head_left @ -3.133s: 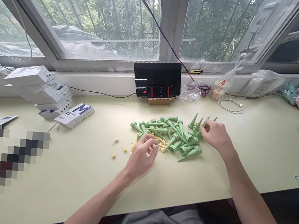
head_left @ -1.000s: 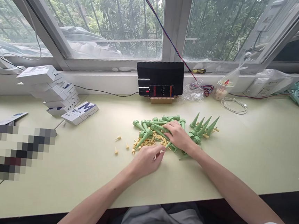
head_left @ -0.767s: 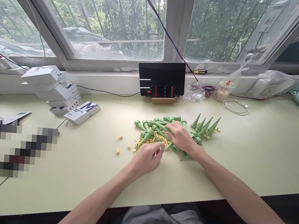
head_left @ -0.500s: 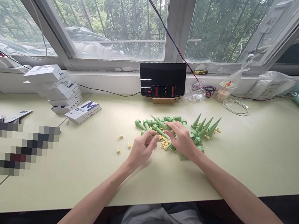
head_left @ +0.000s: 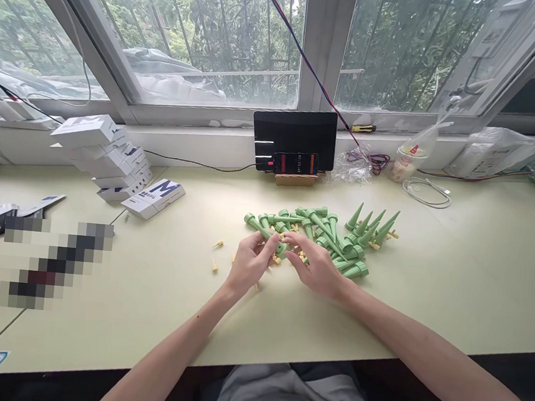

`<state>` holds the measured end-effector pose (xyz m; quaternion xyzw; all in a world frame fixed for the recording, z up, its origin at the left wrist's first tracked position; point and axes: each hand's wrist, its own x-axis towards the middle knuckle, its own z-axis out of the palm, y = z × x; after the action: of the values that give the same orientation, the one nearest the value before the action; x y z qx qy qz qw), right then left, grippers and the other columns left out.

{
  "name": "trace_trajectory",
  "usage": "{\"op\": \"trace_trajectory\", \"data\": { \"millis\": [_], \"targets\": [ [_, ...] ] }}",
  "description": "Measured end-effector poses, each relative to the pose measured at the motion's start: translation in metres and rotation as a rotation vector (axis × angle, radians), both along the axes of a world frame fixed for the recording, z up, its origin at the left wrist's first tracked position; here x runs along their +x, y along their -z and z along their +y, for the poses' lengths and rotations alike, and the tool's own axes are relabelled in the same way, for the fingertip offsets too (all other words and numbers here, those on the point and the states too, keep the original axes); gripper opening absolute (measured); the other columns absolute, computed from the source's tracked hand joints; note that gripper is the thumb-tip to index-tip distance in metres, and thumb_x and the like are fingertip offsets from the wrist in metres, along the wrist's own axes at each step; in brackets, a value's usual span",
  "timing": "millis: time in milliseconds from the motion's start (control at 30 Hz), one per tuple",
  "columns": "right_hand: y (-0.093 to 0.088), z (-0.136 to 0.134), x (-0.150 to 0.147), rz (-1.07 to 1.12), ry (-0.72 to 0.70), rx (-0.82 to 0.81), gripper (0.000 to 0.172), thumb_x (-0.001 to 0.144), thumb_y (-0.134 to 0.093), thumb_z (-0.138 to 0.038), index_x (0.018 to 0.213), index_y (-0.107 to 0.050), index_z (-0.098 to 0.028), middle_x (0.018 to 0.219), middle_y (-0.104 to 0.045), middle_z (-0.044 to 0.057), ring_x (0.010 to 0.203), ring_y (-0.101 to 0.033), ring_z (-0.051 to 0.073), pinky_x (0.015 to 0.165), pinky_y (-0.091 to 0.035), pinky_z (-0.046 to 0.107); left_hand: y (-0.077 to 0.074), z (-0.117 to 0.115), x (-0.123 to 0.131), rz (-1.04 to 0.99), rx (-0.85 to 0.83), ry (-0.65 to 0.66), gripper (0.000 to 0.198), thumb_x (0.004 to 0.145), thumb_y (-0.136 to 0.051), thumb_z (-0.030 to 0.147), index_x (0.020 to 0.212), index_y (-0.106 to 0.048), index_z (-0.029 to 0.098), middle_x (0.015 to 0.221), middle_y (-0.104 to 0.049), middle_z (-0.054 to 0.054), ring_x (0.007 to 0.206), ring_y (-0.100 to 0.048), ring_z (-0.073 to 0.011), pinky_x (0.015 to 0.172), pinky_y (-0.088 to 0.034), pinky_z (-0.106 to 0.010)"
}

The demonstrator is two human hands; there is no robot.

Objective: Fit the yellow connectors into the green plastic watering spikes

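A green plant watering spike point(head_left: 280, 250) is held in my left hand point(head_left: 248, 266), its capped end pointing right; the rest is partly hidden by the fingers. My right hand point(head_left: 320, 269) is close beside that cap, thumb and forefinger apart; whether the fingertips touch it is unclear. Behind and right of my hands lies a pile of green spikes point(head_left: 334, 240). Several more spikes point(head_left: 372, 227) lie at the pile's right side, tips up. Small yellow valve pieces point(head_left: 215, 267) are scattered left of my left hand, and others lie partly hidden under the hands.
A phone showing a timer point(head_left: 296, 164) leans against a dark tablet point(head_left: 296, 131) at the back. White boxes point(head_left: 107, 155) are stacked to the left. A bagged cup point(head_left: 406, 163) and a coiled white cable point(head_left: 427, 192) are at the back right.
A green spike has come into my left hand from the pile. My right hand has shifted down and towards me, and its fingers are now at the spike's cap.
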<state>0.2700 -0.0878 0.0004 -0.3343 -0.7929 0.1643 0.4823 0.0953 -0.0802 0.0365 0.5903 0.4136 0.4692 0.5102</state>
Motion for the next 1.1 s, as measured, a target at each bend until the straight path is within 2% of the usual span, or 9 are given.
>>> {"op": "trace_trajectory", "data": {
  "millis": [133,233,333,500,767,933,1100],
  "targets": [
    [-0.002,-0.001,0.000,0.017,0.064,-0.020,0.037,0.100,-0.051,-0.025,0.136,-0.042,-0.023,0.110,-0.067,0.009,0.086,-0.066,0.018,0.075,-0.057,0.032,0.001,0.003,-0.003,0.013,0.073,-0.090,0.034,0.087,-0.065,0.049,0.083,-0.065,0.015,0.062,-0.046,0.003,0.048,-0.037,-0.0065,0.042,-0.030,-0.020],
    [-0.003,-0.002,-0.002,-0.031,0.081,0.034,0.026,0.100,-0.048,-0.020,0.126,-0.049,-0.021,0.103,-0.066,0.008,0.083,-0.063,0.018,0.075,-0.055,0.033,-0.002,0.005,-0.006,-0.029,0.097,-0.184,0.036,0.086,-0.066,0.048,0.072,-0.059,0.016,0.058,-0.041,0.004,0.046,-0.033,-0.0059,0.039,-0.028,-0.020],
    [-0.003,-0.005,-0.006,-0.141,0.045,0.082,0.016,0.100,-0.044,-0.015,0.110,-0.056,-0.019,0.098,-0.064,0.009,0.087,-0.061,0.020,0.076,-0.053,0.034,-0.005,0.006,-0.008,-0.110,0.082,-0.275,0.040,0.087,-0.065,0.051,0.069,-0.054,0.017,0.055,-0.035,0.006,0.043,-0.029,-0.0057,0.036,-0.025,-0.019],
    [-0.001,-0.015,-0.018,-0.335,-0.060,0.154,0.019,0.100,-0.041,-0.014,0.100,-0.059,-0.017,0.093,-0.063,0.011,0.083,-0.056,0.020,0.074,-0.049,0.033,-0.008,0.006,-0.007,-0.202,0.043,-0.372,0.043,0.087,-0.063,0.054,0.068,-0.049,0.018,0.052,-0.030,0.007,0.043,-0.025,-0.0058,0.034,-0.024,-0.017],
    [-0.009,-0.027,-0.028,-0.515,-0.238,0.254,0.020,0.101,-0.042,-0.013,0.107,-0.061,-0.016,0.107,-0.066,0.012,0.090,-0.054,0.020,0.081,-0.047,0.033,-0.010,0.005,-0.006,-0.202,0.024,-0.390,0.043,0.088,-0.062,0.053,0.067,-0.048,0.018,0.052,-0.031,0.007,0.043,-0.026,-0.0058,0.034,-0.026,-0.016],
    [-0.009,-0.029,-0.029,-0.582,-0.372,0.241,0.024,0.103,-0.039,-0.016,0.109,-0.062,-0.017,0.105,-0.068,0.010,0.093,-0.055,0.019,0.085,-0.047,0.034,-0.009,0.004,-0.006,-0.191,0.010,-0.376,0.044,0.088,-0.062,0.052,0.065,-0.045,0.019,0.052,-0.029,0.007,0.043,-0.024,-0.0059,0.034,-0.025,-0.016],
    [-0.005,-0.026,-0.028,-0.598,-0.280,0.195,0.021,0.102,-0.042,-0.018,0.110,-0.061,-0.015,0.109,-0.067,0.012,0.100,-0.055,0.021,0.088,-0.047,0.036,-0.009,0.003,-0.006,-0.179,-0.005,-0.363,0.045,0.087,-0.063,0.052,0.065,-0.043,0.019,0.053,-0.030,0.007,0.043,-0.027,-0.0057,0.035,-0.027,-0.016]
  ]
}}
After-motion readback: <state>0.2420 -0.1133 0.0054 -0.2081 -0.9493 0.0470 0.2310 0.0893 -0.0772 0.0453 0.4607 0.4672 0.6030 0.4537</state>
